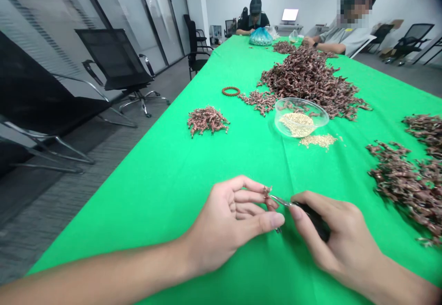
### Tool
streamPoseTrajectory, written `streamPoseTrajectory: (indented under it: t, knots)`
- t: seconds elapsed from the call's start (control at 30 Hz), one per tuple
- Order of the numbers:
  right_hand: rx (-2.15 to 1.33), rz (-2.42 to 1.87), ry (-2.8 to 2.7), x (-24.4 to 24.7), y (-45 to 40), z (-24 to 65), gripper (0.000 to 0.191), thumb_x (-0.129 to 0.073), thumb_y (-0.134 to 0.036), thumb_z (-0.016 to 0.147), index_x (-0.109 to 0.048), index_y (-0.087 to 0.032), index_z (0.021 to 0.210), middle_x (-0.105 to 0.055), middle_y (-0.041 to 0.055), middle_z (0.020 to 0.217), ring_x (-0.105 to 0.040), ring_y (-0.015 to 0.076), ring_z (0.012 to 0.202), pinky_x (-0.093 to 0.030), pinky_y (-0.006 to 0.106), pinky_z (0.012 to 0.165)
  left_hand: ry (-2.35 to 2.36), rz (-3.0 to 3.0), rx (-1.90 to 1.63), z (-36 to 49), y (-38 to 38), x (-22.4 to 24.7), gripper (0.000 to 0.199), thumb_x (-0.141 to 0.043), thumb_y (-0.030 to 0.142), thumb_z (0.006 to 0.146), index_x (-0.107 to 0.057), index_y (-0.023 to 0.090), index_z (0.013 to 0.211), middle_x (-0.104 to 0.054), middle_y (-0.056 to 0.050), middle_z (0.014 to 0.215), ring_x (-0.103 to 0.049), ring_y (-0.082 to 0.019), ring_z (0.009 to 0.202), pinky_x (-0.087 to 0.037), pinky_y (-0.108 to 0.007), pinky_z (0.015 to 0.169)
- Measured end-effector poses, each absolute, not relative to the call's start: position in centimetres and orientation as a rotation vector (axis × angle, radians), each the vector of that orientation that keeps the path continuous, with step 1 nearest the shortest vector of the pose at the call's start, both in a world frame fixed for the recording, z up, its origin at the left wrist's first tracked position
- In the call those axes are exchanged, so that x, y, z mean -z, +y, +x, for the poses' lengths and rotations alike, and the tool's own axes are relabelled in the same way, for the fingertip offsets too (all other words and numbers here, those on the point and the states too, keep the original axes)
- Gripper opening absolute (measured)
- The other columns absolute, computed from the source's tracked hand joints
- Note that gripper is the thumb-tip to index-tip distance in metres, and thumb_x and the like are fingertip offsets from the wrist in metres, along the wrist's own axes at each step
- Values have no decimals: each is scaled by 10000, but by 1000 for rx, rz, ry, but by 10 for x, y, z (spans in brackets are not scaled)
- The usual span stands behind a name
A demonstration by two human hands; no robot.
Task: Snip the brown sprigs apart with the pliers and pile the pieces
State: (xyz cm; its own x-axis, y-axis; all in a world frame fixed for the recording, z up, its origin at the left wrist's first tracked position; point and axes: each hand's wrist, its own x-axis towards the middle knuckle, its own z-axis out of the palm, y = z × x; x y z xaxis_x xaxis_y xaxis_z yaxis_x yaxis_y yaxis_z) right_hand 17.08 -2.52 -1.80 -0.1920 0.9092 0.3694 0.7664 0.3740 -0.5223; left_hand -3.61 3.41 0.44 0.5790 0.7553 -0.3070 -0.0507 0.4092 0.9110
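My left hand (238,217) is in front of me, its fingers closed around a small reddish-brown piece (267,192) with uneven, knobbly edges. Fingertips pinch that piece at its upper end, and what it is made of I cannot make out. In my right hand (340,233) is a black-handled tool (316,220) with a slim, pointed metal tip. The tip touches or nearly touches the piece. My palm hides part of the handle, so its exact kind does not show.
A clear plastic bowl (326,117) holds small golden bits, with more golden bits (319,141) spilled beside it. Reddish-brown pieces lie in a large heap (307,77), a small pile (207,121) and a right-hand pile (404,181). A beaded bracelet (230,91) rests nearby. Two people sit farther along.
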Motion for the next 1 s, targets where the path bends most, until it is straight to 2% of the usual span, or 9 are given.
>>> streamPoseTrajectory:
  t: [0.2, 0.8, 1.0]
  knots:
    - [-350, -1438, -1990, 15, -24, 170, 147, -527, -259, 945, -545, -211, 807, -561, -39, 615, -493, 87, 479, -370, 240, 483, 817, 1028, -583, -36, 35, -4, 452, -879, 227, 674, -609, 137, 1024, -760, -97, 1027, -708, -137, 771, -560, -264, 751]
    - [-345, -1440, -2006, 15, -26, 172, 134, -525, -265, 942, -563, -205, 828, -557, -37, 616, -495, 96, 480, -373, 253, 484, 857, 1074, -574, -36, 35, -8, 460, -881, 231, 667, -618, 144, 1035, -748, -72, 1007, -669, -104, 750, -543, -233, 740]
    - [-306, -1438, -1986, 16, -25, 172, 122, -524, -271, 944, -571, -204, 854, -576, -31, 631, -520, 100, 491, -384, 250, 490, 816, 1113, -548, -37, 36, -7, 448, -846, 268, 720, -585, 158, 1068, -729, -112, 1076, -720, -216, 928, -550, -292, 794]
